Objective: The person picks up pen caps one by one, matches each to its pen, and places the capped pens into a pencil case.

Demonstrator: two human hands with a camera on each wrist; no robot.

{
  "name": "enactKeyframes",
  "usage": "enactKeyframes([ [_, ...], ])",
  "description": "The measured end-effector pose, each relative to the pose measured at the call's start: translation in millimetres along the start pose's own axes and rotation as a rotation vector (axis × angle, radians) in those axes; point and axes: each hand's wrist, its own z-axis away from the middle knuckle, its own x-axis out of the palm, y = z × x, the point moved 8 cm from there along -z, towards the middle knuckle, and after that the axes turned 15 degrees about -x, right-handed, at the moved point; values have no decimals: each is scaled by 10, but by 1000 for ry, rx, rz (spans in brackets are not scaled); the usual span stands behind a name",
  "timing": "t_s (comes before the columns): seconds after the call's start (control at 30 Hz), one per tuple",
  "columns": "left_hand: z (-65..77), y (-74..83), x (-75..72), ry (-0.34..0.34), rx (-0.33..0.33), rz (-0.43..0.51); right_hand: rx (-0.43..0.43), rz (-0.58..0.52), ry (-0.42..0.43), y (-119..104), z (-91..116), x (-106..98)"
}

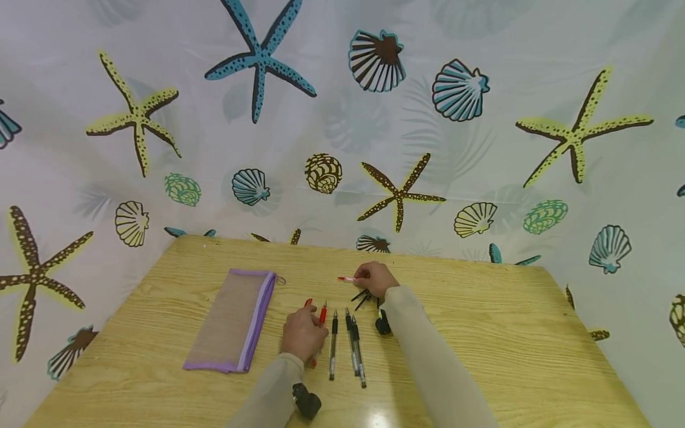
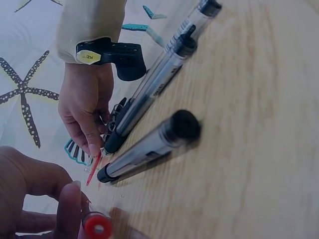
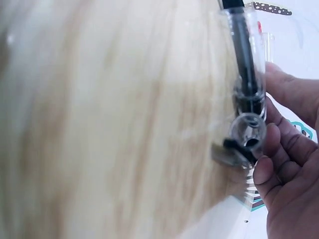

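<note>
My left hand (image 1: 305, 334) pinches a red pen, its round red end (image 2: 97, 226) beside the fingertips in the left wrist view. A red pen tip (image 1: 323, 314) shows at its right side. Farther back, my right hand (image 1: 376, 278) holds a small clear pen cap with a red clip (image 1: 346, 279), which sticks out left of the fingertips. Below that hand lie several clear caps with black clips (image 1: 363, 296); in the right wrist view such a cap (image 3: 249, 130) sits right at the curled fingers. Uncapped black pens (image 1: 334, 345) lie side by side, tips pointing away, between the hands.
A mesh pouch (image 1: 227, 321) with purple edging lies on the wooden table (image 1: 481, 333), left of the left hand. Behind the table hangs a white curtain (image 1: 332, 77) printed with starfish and shells. Black camera mounts (image 1: 306, 401) sit on both wrists.
</note>
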Motion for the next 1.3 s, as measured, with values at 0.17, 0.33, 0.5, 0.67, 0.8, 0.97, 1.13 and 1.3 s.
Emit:
enactKeyframes([
  [0.17, -7, -5, -9, -10, -7, 23, 10, -10, 11, 16, 10, -15],
  [0.33, -8, 2, -23, -25, -10, 32, 6, -6, 28, 13, 16, -38],
  [0.5, 1, 18, -41, -41, -4, 55, -5, 17, 41, -13, 21, -64],
  [0.67, 1, 33, -67, -50, 3, 90, -19, 29, 71, -24, 20, -101],
  [0.8, -7, 26, -85, -55, -7, 118, -34, 17, 96, -8, 22, -105],
  [0.97, -22, -4, -80, -86, -52, 164, -29, -31, 135, -16, 36, -115],
  [1.13, -38, -25, -78, -103, -81, 192, -25, -109, 159, -37, 47, -128],
  [1.3, -50, -44, -85, -114, -105, 211, -23, -187, 161, -32, 59, -125],
])
